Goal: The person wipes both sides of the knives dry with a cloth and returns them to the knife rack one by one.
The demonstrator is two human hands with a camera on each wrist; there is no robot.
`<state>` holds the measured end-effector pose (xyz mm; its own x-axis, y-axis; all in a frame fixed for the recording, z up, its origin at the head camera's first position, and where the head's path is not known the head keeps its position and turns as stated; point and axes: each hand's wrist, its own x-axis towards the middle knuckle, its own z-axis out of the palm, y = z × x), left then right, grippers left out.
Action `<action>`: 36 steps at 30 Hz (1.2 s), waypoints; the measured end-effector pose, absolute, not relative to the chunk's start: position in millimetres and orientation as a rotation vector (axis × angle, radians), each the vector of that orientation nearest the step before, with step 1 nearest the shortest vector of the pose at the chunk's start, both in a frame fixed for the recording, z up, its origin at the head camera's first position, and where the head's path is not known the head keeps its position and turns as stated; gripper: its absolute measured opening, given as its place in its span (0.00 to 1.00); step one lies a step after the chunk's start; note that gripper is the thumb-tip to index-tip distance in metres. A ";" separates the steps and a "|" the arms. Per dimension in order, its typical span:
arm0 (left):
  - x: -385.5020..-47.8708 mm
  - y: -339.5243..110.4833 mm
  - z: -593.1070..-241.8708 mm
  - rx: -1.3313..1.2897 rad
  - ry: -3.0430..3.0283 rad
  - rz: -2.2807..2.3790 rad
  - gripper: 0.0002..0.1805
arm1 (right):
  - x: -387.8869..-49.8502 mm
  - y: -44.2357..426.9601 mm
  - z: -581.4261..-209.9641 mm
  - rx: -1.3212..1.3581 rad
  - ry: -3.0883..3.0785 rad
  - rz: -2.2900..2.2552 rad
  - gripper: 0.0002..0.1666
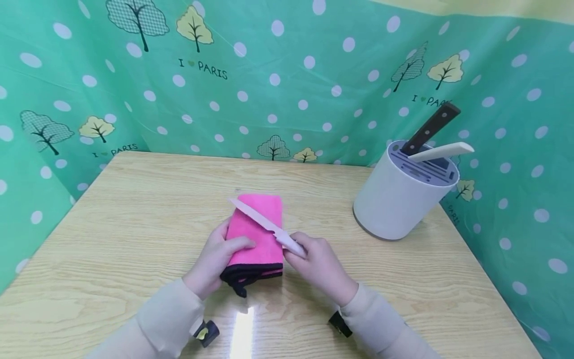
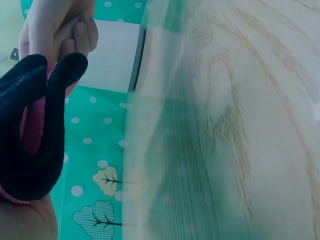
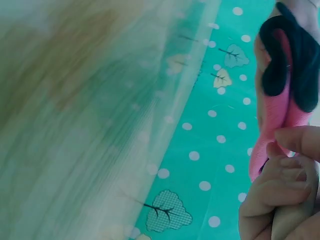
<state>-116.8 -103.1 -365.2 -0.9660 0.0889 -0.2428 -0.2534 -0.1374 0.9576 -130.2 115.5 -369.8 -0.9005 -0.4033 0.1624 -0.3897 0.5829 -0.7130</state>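
Observation:
A folded pink cloth with black edging [image 1: 260, 252] is gripped by my left hand [image 1: 218, 257], thumb on top and the other fingers behind it. My right hand [image 1: 317, 263] holds a white-handled knife [image 1: 257, 218] by its handle. Its serrated blade lies across the face of the cloth, tip toward the upper left. In the left wrist view the cloth's black edge [image 2: 55, 145] shows as folded loops. The right wrist view has the curled fingers [image 3: 280, 195] around the handle, close beside the pink fabric [image 3: 275, 112]; the blade is hidden there.
On the right of the wooden table [image 1: 112, 239] stands a white knife block [image 1: 385, 199]. A dark-handled knife [image 1: 432, 127] and a white handle [image 1: 441, 151] stick out of its slotted top. Green dotted curtains [image 1: 269, 109] surround the table at the back and sides.

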 end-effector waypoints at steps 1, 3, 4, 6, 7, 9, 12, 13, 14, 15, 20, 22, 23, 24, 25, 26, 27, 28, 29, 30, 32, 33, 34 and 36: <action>-117.2 -103.4 -365.4 -0.196 1.899 2.204 0.33 | -129.9 115.4 -369.4 -0.644 2.735 -1.292 0.06; -117.9 -104.1 -365.5 -0.215 1.911 2.202 0.33 | -129.9 114.8 -368.4 -0.545 2.651 -1.381 0.08; -118.3 -104.3 -365.3 -0.225 1.917 2.201 0.33 | -130.1 114.4 -368.1 -0.502 2.619 -1.416 0.09; -119.3 -104.7 -365.3 -0.244 1.928 2.202 0.34 | -130.8 113.5 -367.2 -0.431 2.572 -1.468 0.09; -119.6 -104.8 -365.1 -0.253 1.940 2.200 0.34 | -131.2 112.8 -366.8 -0.402 2.551 -1.495 0.10; -120.3 -104.5 -364.8 -0.267 1.967 2.195 0.37 | -131.8 111.1 -365.4 -0.359 2.514 -1.543 0.11; -121.8 -103.7 -365.3 -0.282 2.010 2.188 0.40 | -132.4 108.5 -364.3 -0.279 2.412 -1.629 0.13; -122.5 -103.5 -365.6 -0.286 2.025 2.184 0.40 | -132.3 107.5 -363.6 -0.259 2.362 -1.669 0.14; -123.1 -103.2 -366.0 -0.287 2.039 2.181 0.41 | -132.4 106.3 -363.3 -0.238 2.305 -1.709 0.15; -123.8 -102.8 -366.1 -0.286 2.054 2.176 0.42 | -132.5 105.2 -363.1 -0.217 2.248 -1.749 0.15; -125.9 -100.3 -367.1 -0.278 2.116 2.152 0.44 | -132.5 99.3 -362.8 -0.110 2.034 -1.900 0.13; -126.1 -98.5 -367.3 -0.282 2.141 2.143 0.45 | -132.3 97.1 -362.9 -0.076 2.017 -1.925 0.14; -126.1 -97.6 -367.2 -0.285 2.155 2.137 0.45 | -132.1 95.9 -363.0 -0.062 2.011 -1.937 0.14; -126.3 -96.4 -367.1 -0.288 2.171 2.131 0.45 | -132.1 94.8 -363.4 -0.053 2.009 -1.948 0.14; -126.4 -95.0 -366.8 -0.289 2.183 2.129 0.45 | -132.1 93.7 -363.6 -0.046 2.004 -1.960 0.16; -126.3 -93.8 -366.4 -0.289 2.200 2.123 0.45 | -132.2 92.6 -364.2 -0.041 1.996 -1.973 0.17; -126.1 -92.6 -365.9 -0.289 2.220 2.115 0.45 | -132.4 91.6 -364.8 -0.034 1.984 -1.991 0.18; -126.0 -91.4 -365.4 -0.289 2.240 2.103 0.45 | -132.7 90.6 -365.6 -0.030 1.970 -2.009 0.20; -125.8 -90.1 -364.6 -0.288 2.261 2.093 0.45 | -133.0 89.6 -366.3 -0.026 1.951 -2.034 0.21; -125.7 -88.9 -364.0 -0.286 2.284 2.080 0.45 | -133.2 88.7 -367.1 -0.020 1.932 -2.055 0.23; -125.9 -86.8 -363.2 -0.280 2.329 2.045 0.45 | -134.0 86.8 -368.8 -0.012 1.885 -2.097 0.25; -126.0 -85.7 -362.5 -0.272 2.346 2.031 0.45 | -134.4 85.8 -369.7 -0.006 1.860 -2.117 0.25; -126.3 -84.7 -362.3 -0.261 2.369 2.019 0.45 | -134.6 84.9 -370.5 -0.004 1.843 -2.130 0.26; -127.3 -82.7 -362.3 -0.232 2.408 2.001 0.44 | -134.9 82.8 -371.9 0.009 1.807 -2.150 0.25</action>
<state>-127.3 -82.7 -362.3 -0.9891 -0.1119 -0.0956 -0.1144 0.1765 0.9776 -134.9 82.8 -371.9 -0.9449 -0.2466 -0.2155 0.2547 -0.1398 -0.9569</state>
